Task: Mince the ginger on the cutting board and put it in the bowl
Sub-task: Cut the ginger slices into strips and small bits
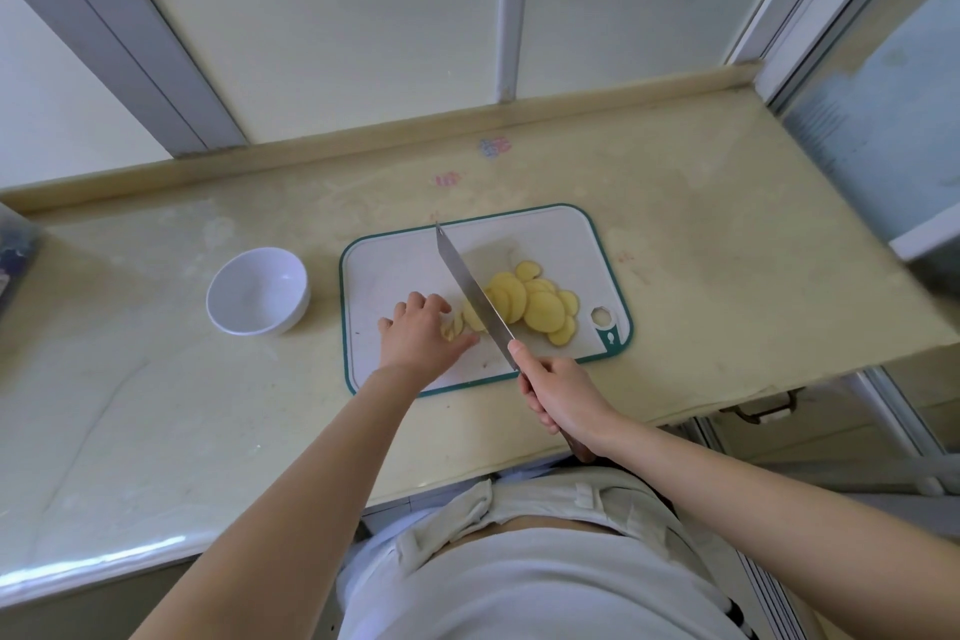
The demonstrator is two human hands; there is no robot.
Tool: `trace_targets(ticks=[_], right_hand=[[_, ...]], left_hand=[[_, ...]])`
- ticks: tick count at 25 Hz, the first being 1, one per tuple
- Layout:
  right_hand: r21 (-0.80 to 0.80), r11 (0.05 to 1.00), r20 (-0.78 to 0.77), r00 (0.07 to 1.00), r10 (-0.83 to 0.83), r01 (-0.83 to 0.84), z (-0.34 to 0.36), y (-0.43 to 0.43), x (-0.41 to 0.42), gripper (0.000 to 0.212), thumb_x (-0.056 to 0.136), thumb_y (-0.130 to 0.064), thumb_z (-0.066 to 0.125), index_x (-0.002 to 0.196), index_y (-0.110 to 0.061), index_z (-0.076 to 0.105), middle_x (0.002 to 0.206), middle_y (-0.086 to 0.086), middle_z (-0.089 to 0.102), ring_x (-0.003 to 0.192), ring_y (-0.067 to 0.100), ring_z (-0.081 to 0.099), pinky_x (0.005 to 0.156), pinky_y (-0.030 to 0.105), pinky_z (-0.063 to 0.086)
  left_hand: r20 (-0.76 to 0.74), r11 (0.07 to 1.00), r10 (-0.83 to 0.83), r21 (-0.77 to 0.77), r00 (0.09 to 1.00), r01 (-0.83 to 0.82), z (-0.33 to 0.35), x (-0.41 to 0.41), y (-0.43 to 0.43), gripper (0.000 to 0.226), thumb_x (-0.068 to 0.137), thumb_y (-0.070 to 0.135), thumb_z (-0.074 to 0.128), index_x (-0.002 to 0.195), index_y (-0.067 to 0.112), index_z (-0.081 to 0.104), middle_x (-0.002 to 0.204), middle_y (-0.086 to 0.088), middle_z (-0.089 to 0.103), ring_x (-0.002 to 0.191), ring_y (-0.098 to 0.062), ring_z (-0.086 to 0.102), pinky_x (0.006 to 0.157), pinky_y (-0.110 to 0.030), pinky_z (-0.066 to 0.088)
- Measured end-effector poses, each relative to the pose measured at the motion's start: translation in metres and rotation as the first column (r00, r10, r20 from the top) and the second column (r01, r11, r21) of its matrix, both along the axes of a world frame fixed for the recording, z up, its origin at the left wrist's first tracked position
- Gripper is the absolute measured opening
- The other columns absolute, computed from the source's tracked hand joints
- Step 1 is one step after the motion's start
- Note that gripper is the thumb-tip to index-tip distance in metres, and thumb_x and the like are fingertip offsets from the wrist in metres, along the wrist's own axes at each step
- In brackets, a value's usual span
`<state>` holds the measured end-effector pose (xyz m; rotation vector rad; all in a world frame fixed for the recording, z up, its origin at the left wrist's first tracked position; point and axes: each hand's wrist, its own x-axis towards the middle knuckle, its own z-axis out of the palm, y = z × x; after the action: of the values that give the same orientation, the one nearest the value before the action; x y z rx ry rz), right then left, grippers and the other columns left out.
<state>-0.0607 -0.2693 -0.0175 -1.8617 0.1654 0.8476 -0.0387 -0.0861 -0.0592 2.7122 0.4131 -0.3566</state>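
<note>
While the left hand [421, 335] bends its fingers down in a claw over the near end of the ginger slices [540, 309], pinning a few pale pieces under the fingertips with the thumb stretched out beside them, the right hand [563, 395] wraps round the dark handle of a knife [470, 294], one fingertip laid up against the heel of the blade. The blade is long, straight and of dull grey steel; it runs slantwise from the right hand away toward the far edge of the board, its edge down among the slices just right of the left fingers.

The ginger lies as thin, smooth, yellow rounds with darker rims, overlapping like fallen tiles on the right half of the cutting board [395, 265]. That board is a white plastic rectangle with rounded corners, a teal border and a hanging hole at its near right corner.

Left of the board, apart from it, stands a round, glossy white bowl [258, 290] with nothing in it. Both rest on a cream, stone-like desk [701, 224], worn and cloudy, with small pink and blue marks [493, 147] beyond the board. Frosted panels in grey frames rise behind.
</note>
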Motion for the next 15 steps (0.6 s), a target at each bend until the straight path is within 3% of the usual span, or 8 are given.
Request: trace_targets(ticks=[5,9,15], right_hand=[[-0.027,1.0,0.023,1.0,0.002,-0.002,0.0,0.002,0.002,0.052,0.098,-0.05,0.045,0.062,-0.012,0.044,0.048,0.0,0.04,0.037,0.011,0.034,0.037,0.02,0.031],[-0.014,1.0,-0.001,1.0,-0.022,0.022,0.0,0.002,0.004,0.051,0.098,-0.051,0.045,0.063,-0.013,0.044,0.048,-0.001,0.04,0.037,0.011,0.034,0.037,0.021,0.031],[0.003,0.999,-0.019,0.999,-0.038,0.038,0.003,0.004,0.004,0.052,0.098,-0.051,0.045,0.061,-0.014,0.043,0.046,-0.004,0.038,0.035,0.01,0.032,0.037,0.02,0.029]], left_hand=[[-0.053,0.982,0.084,0.176,0.995,-0.073,0.001,0.014,-0.018,0.031,0.087,0.04,0.051,0.105,0.017,0.062,0.111,-0.007,0.047,0.106,-0.028,0.041,0.086,-0.038,0.031],[-0.11,0.967,0.071,0.25,0.991,-0.042,0.004,0.02,-0.02,0.035,0.087,0.041,0.045,0.098,0.016,0.067,0.109,-0.007,0.045,0.107,-0.028,0.037,0.091,-0.04,0.031],[-0.021,0.991,0.055,0.121,0.998,-0.052,0.007,0.016,-0.004,0.031,0.091,0.033,0.046,0.106,0.015,0.066,0.114,-0.009,0.05,0.112,-0.028,0.039,0.092,-0.036,0.03]])
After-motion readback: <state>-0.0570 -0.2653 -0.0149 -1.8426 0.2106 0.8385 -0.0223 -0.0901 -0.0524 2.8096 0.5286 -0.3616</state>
